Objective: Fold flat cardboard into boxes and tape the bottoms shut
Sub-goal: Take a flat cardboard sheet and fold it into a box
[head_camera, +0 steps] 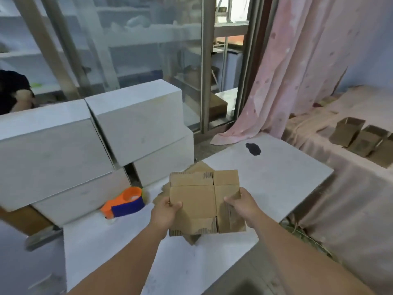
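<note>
Two hands hold flat cardboard blank (197, 199) above white board (276, 177): left hand (164, 211) pinches left edge, right hand (241, 204) grips right edge, likely to pop it open. Blank stack (196, 167) beyond fingertips; tape dispenser (125, 203) left of left fingers, within reach for bottoms.

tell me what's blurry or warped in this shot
Head view: cardboard, left hand and right hand fairly sharp; shelves behind the glass hazy; wide-angle lens bows the white boxes and stretches the forearms at the edges; light soft, no hard glare.
</note>
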Tool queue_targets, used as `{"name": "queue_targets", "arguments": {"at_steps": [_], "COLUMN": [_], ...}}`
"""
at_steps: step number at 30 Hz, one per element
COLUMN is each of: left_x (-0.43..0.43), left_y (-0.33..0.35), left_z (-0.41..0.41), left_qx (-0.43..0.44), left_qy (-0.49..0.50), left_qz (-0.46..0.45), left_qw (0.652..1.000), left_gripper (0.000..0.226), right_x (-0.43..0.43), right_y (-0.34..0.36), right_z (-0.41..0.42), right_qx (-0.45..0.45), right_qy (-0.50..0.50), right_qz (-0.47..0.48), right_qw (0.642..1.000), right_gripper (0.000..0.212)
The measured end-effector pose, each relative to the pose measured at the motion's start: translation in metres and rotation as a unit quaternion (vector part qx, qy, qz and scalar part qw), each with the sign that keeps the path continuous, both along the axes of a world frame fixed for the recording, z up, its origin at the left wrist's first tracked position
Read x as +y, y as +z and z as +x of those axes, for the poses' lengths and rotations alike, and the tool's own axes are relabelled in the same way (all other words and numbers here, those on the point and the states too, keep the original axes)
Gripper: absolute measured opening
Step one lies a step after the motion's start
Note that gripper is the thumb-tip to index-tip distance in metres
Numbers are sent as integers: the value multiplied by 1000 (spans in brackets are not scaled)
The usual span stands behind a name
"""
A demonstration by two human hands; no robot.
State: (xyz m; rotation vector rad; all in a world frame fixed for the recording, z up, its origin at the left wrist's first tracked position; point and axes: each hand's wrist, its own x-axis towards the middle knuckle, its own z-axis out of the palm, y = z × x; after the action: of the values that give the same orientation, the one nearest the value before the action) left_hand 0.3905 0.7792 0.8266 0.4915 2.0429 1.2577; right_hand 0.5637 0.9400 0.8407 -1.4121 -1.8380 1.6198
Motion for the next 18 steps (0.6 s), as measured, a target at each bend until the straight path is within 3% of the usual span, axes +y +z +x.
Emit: {"name": "queue_targets", "arguments": {"at_steps": [5,9,18], "left_x": [17,25,62], "left_y": [10,11,23], "left_z": [-22,-32,-50], "left_qx": [-12,-31,-75], "left_qy": [29,46,124], "left_qz": [30,52,83], "left_qw": [999,997,986], "left_gripper": [13,21,13], "right_x": [22,37,106], "right_y": [-2,-6,-3], "right_z": [-32,-47,-97], "right_qx": [-14,-7,11], "right_qy": [9,26,114], "right_qz": [-10,-20,-37], "right_qw": [1000,999,993], "right_gripper": [30,25,31]}}
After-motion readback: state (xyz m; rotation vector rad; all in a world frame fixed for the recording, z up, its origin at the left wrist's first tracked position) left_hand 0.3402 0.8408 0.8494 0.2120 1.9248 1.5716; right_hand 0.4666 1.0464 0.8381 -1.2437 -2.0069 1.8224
